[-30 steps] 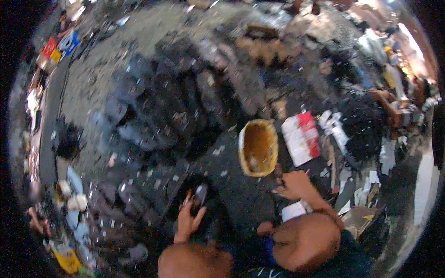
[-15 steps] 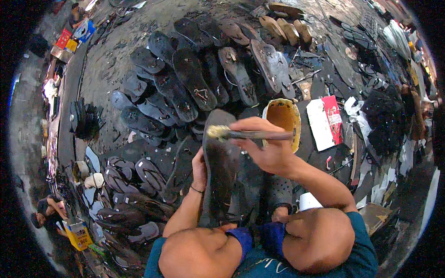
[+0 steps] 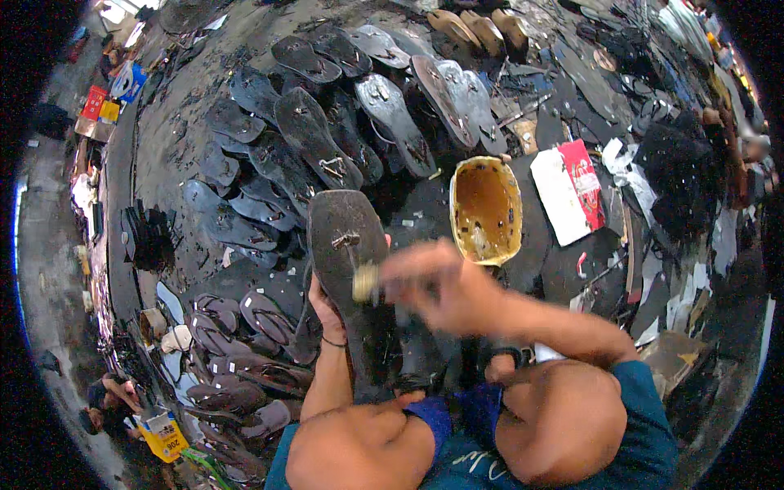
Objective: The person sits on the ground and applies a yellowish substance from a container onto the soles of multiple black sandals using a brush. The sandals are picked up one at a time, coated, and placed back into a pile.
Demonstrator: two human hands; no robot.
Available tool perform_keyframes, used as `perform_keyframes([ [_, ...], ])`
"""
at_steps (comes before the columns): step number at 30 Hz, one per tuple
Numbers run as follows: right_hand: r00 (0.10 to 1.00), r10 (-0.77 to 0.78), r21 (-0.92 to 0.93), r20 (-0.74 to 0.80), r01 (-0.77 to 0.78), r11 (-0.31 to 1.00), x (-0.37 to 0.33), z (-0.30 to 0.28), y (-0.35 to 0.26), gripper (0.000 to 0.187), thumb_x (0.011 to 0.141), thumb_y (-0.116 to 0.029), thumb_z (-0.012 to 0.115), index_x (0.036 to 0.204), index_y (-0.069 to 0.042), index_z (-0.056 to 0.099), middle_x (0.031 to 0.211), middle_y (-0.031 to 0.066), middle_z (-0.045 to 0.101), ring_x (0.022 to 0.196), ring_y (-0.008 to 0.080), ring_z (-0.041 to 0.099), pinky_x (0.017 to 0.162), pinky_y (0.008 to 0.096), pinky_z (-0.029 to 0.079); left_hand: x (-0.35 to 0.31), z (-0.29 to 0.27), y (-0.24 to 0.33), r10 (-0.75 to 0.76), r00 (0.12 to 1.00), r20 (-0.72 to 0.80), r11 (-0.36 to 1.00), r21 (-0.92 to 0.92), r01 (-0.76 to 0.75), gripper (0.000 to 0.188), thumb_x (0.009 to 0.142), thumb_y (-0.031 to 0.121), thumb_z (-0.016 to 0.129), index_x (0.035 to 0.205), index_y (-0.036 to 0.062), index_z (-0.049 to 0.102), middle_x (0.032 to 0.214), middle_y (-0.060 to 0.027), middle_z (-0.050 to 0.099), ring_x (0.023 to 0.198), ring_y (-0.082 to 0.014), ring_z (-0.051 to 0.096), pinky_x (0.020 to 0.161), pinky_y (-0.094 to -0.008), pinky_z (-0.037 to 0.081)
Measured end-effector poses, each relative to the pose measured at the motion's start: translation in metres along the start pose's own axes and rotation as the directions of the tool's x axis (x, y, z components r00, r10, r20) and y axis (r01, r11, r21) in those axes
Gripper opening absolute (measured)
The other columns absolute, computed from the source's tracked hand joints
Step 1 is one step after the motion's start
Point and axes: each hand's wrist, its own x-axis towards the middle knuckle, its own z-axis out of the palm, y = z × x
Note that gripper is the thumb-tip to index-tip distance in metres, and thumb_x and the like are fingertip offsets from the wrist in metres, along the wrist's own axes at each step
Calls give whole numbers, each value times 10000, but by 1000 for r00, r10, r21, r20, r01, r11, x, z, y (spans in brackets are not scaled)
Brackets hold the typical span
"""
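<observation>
My left hand (image 3: 324, 309) grips the edge of a long dark sandal sole (image 3: 343, 214), which stands tilted in front of my knees. A small knot of strap ends (image 3: 346, 240) sticks out near its far end. My right hand (image 3: 445, 286), smeared by motion, is closed on a brush whose pale yellow bristles (image 3: 366, 282) are at the sole's right part, below the knot. The brush handle is mostly hidden by the fingers. Just beyond my right hand stands a cream-rimmed tub (image 3: 454, 192) with amber liquid inside.
Many dark soles (image 3: 314, 135) lie in overlapping rows ahead. Strapped sandals (image 3: 269, 318) are piled at left. A red and white packet (image 3: 567, 192) lies right of the tub, near white scraps (image 3: 627, 175). Tan soles (image 3: 482, 31) stand far back. Another person (image 3: 110, 396) is at lower left.
The brush has moved nearer to me along the sole, and the strap knot now shows. The sole appears farther left in view. My head view has shifted slightly.
</observation>
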Motion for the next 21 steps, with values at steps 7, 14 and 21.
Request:
perform_keyframes([
  [7,938,198,-62,-284,-224,973,63,-50,19,192,917,-143,708,1060,-21,671,949,151,717,862,260,693,767,380,549,-10,1,-21,-64,996,-60,994,83,69,743,982,524,347,1528,20,353,1491,-236,465,1318,-375,527,1083,-477,456],
  [14,956,121,-110,-269,-155,982,61,-54,26,248,868,-54,732,1109,-41,676,1030,134,723,974,275,697,859,390,527,-18,-7,-7,2,996,-87,997,82,6,748,976,525,336,1538,31,336,1529,-246,407,1352,-397,486,1111,-520,424],
  [21,973,54,20,224,-61,998,-53,23,14,285,805,-62,754,1081,-133,738,1034,32,728,964,253,670,847,377,465,-8,-65,28,123,992,-40,989,-79,-126,676,980,411,451,1497,-18,379,1539,-228,399,1425,-422,375,1198,-528,302],
])
